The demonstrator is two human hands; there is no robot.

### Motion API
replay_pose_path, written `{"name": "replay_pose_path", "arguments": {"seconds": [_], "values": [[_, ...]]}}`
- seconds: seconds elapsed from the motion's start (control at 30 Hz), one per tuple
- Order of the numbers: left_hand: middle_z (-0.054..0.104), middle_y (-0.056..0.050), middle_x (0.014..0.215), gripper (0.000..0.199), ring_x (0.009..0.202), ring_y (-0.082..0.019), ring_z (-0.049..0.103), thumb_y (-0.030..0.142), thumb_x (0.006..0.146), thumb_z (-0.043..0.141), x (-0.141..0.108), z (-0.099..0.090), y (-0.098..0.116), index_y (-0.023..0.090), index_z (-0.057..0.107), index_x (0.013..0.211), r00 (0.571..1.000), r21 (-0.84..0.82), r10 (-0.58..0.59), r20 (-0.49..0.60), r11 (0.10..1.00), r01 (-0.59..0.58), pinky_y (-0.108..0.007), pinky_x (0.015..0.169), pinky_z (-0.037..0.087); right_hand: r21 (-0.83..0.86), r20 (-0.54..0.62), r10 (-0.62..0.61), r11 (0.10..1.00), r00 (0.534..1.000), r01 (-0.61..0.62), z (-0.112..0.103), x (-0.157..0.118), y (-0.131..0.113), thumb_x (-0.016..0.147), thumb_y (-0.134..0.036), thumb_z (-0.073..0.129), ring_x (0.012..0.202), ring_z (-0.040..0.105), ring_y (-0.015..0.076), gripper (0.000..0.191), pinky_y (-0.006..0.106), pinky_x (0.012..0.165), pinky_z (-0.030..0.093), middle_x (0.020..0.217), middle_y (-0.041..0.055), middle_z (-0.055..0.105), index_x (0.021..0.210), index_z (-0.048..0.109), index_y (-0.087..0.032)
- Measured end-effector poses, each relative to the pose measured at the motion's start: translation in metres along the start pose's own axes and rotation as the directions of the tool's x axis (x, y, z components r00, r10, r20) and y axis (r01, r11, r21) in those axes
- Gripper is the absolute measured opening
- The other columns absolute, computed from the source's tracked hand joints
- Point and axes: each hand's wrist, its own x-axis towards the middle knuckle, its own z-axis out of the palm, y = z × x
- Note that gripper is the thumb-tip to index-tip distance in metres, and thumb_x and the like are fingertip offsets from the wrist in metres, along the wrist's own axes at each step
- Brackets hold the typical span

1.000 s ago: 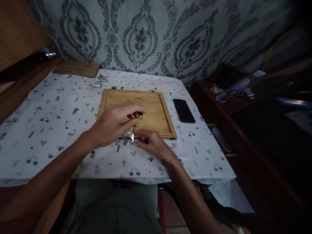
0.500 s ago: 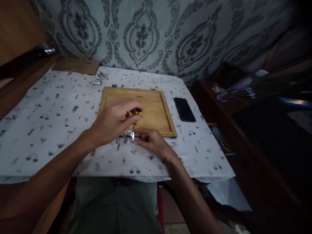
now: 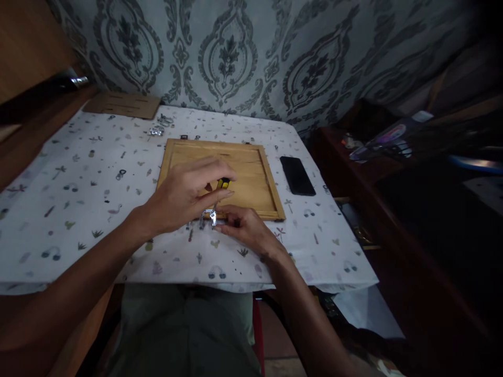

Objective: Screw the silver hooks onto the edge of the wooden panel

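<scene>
A framed wooden panel [image 3: 251, 180] lies on the cloth-covered table. Over its near left part, my left hand [image 3: 188, 193] has its fingers round a small yellow and black screwdriver [image 3: 223, 183], held nearly upright. The screwdriver's tip meets a shiny metal hinge [image 3: 213, 217] at the panel's near edge. My right hand [image 3: 245, 228] pinches that hinge from the right with thumb and forefinger.
A black phone [image 3: 297, 176] lies right of the panel. More metal hinges [image 3: 156, 131] sit at the back left, near a piece of cardboard [image 3: 122, 104]. A plastic bottle [image 3: 393, 136] is on the dark furniture at the right.
My left hand has shifted slightly to the right, its fingers a little looser round the screwdriver handle. My right hand has stayed at the hinge.
</scene>
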Motion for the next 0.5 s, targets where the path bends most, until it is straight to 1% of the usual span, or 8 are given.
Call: {"name": "replay_pose_path", "arguments": {"seconds": [0.1,0.17,0.23,0.33,0.43,0.5], "values": [[0.069,-0.006,0.091,0.009,0.079,-0.015,0.066,0.019,0.092,0.07,-0.0023,0.0045,-0.0002,0.012,0.069,0.098,0.996,0.055,0.005,-0.093,0.998,0.001,-0.025,0.07,0.053,0.009,-0.005,-0.005,1.0,1.0,0.005,0.0004,-0.0002,-0.0003,0.085,-0.036,0.077,0.06,0.043,0.0114,0.046,0.026,0.059,0.034,0.065,-0.0063,0.049,0.127,0.07,-0.018],[0.07,-0.004,0.088,0.007,0.076,-0.014,0.066,0.02,0.092,0.07,-0.0029,0.0051,0.0002,0.014,0.069,0.095,0.994,0.073,0.002,-0.112,0.997,0.006,-0.025,0.07,0.053,0.016,0.002,-0.009,1.0,1.0,0.009,0.0008,0.0001,0.0001,0.085,-0.036,0.077,0.06,0.043,0.0112,0.046,0.026,0.059,0.034,0.065,-0.0065,0.049,0.127,0.07,-0.018],[0.073,-0.004,0.091,0.007,0.077,-0.013,0.067,0.021,0.093,0.069,-0.0028,0.0043,0.0007,0.015,0.069,0.098,0.995,0.079,-0.008,-0.098,0.997,0.016,-0.025,0.072,0.054,0.019,0.002,-0.011,1.0,1.0,0.011,0.0011,0.0004,0.0005,0.085,-0.036,0.077,0.059,0.043,0.011,0.047,0.025,0.059,0.033,0.064,-0.0067,0.049,0.127,0.07,-0.018],[0.076,-0.004,0.101,0.014,0.084,-0.015,0.071,0.02,0.094,0.067,-0.0021,0.0026,0.001,0.016,0.069,0.107,0.996,0.067,-0.03,-0.087,0.997,0.036,-0.024,0.076,0.057,0.019,-0.001,-0.005,1.0,1.0,0.005,0.001,0.0002,0.0008,0.085,-0.035,0.077,0.059,0.042,0.011,0.047,0.025,0.059,0.033,0.064,-0.0069,0.048,0.128,0.07,-0.018],[0.076,-0.004,0.105,0.017,0.087,-0.014,0.073,0.018,0.093,0.068,-0.0007,0.0008,0.0002,0.015,0.069,0.11,0.996,0.005,-0.052,-0.067,0.999,0.053,-0.023,0.079,0.059,0.019,0.003,-0.007,1.0,1.0,0.007,0.0005,-0.0003,0.0003,0.085,-0.036,0.077,0.059,0.042,0.0112,0.047,0.025,0.058,0.033,0.063,-0.0068,0.048,0.127,0.07,-0.018],[0.076,-0.004,0.107,0.018,0.087,-0.013,0.073,0.016,0.092,0.068,0.0008,-0.0009,-0.0007,0.014,0.069,0.11,0.997,-0.041,-0.067,-0.023,0.997,0.066,-0.022,0.081,0.06,0.022,-0.003,-0.012,1.0,1.0,0.012,0.0001,-0.0006,-0.0003,0.084,-0.037,0.077,0.06,0.042,0.0112,0.047,0.025,0.058,0.033,0.064,-0.0068,0.048,0.127,0.07,-0.019]]}}
